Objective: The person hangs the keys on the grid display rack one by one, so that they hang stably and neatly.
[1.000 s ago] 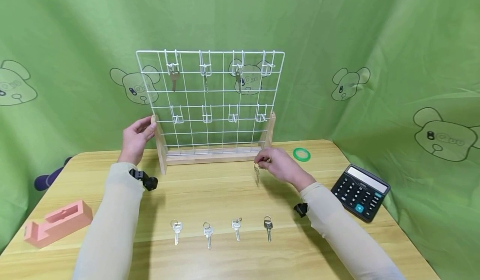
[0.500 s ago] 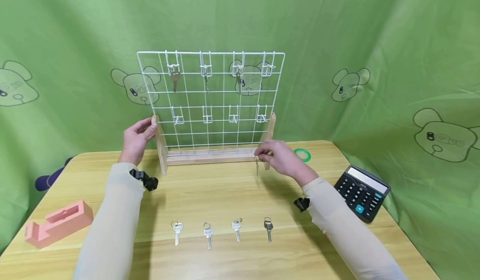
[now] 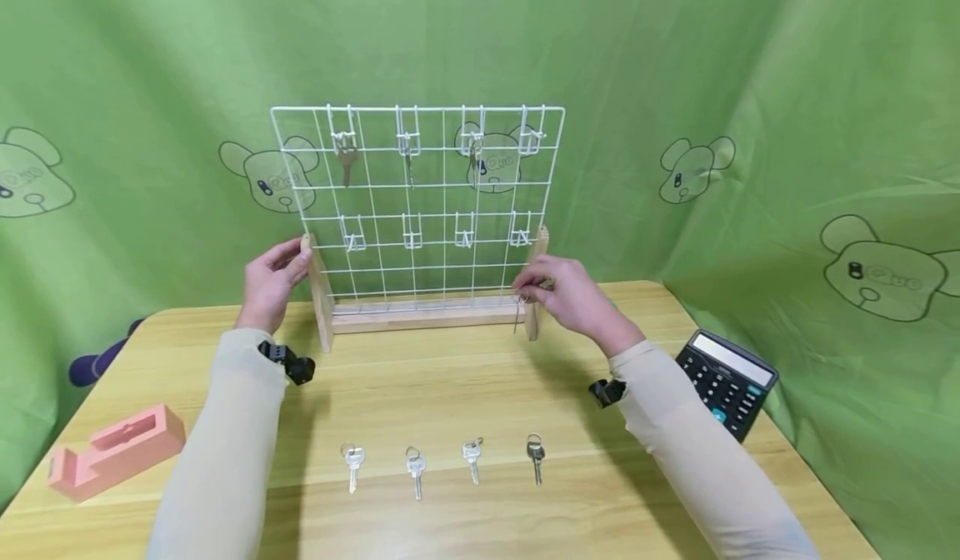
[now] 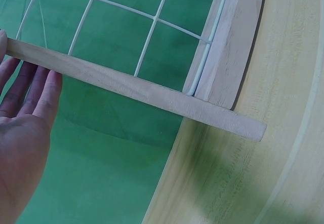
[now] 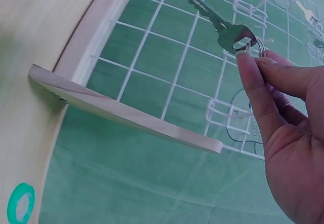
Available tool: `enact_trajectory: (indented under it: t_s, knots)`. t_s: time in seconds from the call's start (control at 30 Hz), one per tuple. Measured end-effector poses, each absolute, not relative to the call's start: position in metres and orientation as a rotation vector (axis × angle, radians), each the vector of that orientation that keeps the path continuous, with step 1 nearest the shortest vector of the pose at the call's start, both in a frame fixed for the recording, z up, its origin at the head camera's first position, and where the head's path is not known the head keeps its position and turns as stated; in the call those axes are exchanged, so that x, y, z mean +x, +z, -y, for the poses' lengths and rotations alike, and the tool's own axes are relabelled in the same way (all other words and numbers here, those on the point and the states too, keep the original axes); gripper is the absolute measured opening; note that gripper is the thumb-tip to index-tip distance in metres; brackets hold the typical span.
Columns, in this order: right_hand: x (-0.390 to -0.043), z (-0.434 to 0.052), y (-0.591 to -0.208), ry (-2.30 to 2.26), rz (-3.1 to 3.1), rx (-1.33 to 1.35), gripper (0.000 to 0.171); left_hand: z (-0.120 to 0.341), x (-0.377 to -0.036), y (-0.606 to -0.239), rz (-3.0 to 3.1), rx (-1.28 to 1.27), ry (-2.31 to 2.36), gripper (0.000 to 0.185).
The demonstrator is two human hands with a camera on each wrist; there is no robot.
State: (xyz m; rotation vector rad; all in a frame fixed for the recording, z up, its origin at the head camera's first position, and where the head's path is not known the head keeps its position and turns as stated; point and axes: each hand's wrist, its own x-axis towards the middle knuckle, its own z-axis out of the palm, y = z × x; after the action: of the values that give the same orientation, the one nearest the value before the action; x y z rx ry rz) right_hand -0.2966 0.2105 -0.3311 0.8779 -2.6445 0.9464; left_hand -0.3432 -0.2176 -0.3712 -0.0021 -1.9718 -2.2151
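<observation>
Left hand: fingers straight, resting on the left wooden post of the wire rack.
Rack contents: 3 hung keys on the top hooks; the 4th hook and 4 lower hooks are bare.
Right hand: pinches a key by its ring, dangling beside the right post.
Risk: the ring could slip; the rack could tip if nudged.
Table: 4 keys in a row.

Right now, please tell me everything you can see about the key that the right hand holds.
The key is a dull silver metal one with a small split ring through its head. The right hand pinches that ring between thumb and fingertips, so the blade hangs straight down in the head view. It is off the table, in front of the white wire grid, near its lower right wooden foot. Only the fingers touch it.
</observation>
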Motion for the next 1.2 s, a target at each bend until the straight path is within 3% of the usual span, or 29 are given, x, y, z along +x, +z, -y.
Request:
enact_trajectory:
  t_s: [1.2]
  knots:
    - [-0.304,-0.204,-0.252,0.937,2.452,0.596,0.017,0.216,-0.344,-0.373,1.927,-0.009,-2.226,0.054]
